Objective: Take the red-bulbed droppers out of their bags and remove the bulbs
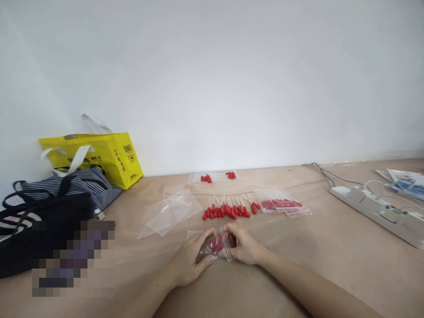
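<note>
A clear zip-lock bag (214,245) with several red-tipped sticks in it lies between my hands. My left hand (191,258) is wrapped around the bag's left end, thumb and fingers on the plastic. At the other end, by the red-lined zip edge, my right hand (243,245) grips the bag with curled fingers; some fingertips are hidden. Just beyond, a row of loose white sticks with red tips (228,210) lies on the table. To its right are filled zip-lock bags (280,203), stacked flat. Flat clear plastic bags (172,211) lie to the left.
Against the wall, another clear bag (218,177) holds two groups of red-tipped sticks. A yellow bag (124,159), a striped bag (79,187) and a black bag (49,229) crowd the left. A white power strip (377,216) with plugs and cables is at right, near blue-and-white packets (409,183).
</note>
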A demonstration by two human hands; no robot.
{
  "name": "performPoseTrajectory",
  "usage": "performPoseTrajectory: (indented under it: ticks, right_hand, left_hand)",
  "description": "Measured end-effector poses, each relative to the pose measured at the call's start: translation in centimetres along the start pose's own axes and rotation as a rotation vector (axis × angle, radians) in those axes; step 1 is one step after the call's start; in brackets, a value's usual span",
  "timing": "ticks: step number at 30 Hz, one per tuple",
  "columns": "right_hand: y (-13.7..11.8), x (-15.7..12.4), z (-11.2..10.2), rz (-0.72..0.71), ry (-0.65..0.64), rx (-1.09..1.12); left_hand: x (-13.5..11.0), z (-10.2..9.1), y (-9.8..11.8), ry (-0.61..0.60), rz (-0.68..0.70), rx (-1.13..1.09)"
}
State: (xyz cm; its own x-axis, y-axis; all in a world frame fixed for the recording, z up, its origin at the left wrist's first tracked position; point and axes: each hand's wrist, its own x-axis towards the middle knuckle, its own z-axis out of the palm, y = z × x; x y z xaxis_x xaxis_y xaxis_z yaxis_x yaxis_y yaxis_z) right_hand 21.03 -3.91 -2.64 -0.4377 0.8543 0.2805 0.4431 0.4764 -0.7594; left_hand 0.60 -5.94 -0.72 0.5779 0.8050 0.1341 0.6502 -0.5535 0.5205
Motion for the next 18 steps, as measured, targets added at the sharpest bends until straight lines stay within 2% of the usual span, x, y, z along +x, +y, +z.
performPoseTrajectory:
  ticks: [4,12,15,18]
  right_hand:
    - [-0.6,-0.1,0.1,-0.060,-0.059,-0.016]
    - [-1.1,-0.7,-0.7,-0.045,-0.051,-0.189]
    - [-0.9,-1.0,-0.8,-0.113,-0.076,-0.094]
    - [-0.1,-1.3,-1.5,-0.044,-0.090,0.113]
  left_hand:
    - [0.0,-0.1,0.3,0.005,0.008,0.001]
    - [0.1,-0.4,0.6,-0.020,-0.017,0.005]
    - [0.1,-0.4,0.5,-0.025,-0.018,0.010]
    - [0.0,-0.5,0.6,-0.024,-0.023,0.012]
